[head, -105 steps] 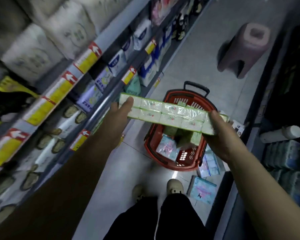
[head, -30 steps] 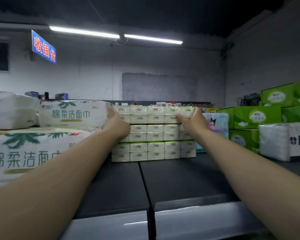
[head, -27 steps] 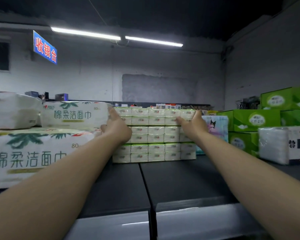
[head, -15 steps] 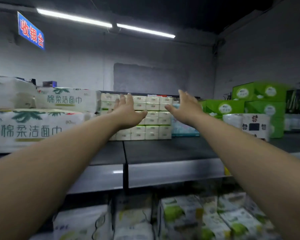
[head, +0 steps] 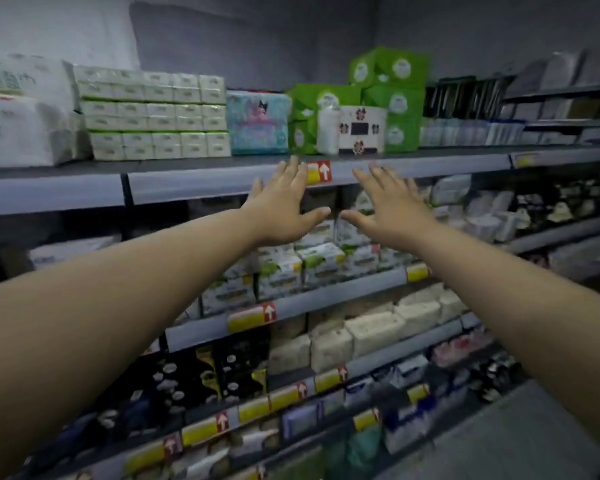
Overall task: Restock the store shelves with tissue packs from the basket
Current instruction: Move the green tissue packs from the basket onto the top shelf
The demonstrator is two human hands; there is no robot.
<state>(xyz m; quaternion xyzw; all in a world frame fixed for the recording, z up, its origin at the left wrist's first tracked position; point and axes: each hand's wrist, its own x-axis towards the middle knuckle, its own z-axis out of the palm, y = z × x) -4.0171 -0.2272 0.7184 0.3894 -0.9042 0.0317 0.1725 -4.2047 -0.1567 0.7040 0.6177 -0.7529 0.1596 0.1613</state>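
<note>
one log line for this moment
left hand: open, empty | right hand: open, empty | tissue stack: on top shelf, untouched

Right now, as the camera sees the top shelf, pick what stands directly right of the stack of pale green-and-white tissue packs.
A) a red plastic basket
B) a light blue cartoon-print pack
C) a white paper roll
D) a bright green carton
B: the light blue cartoon-print pack stands right beside the right end of the stack of pale green-and-white tissue packs on the grey top shelf.
</note>
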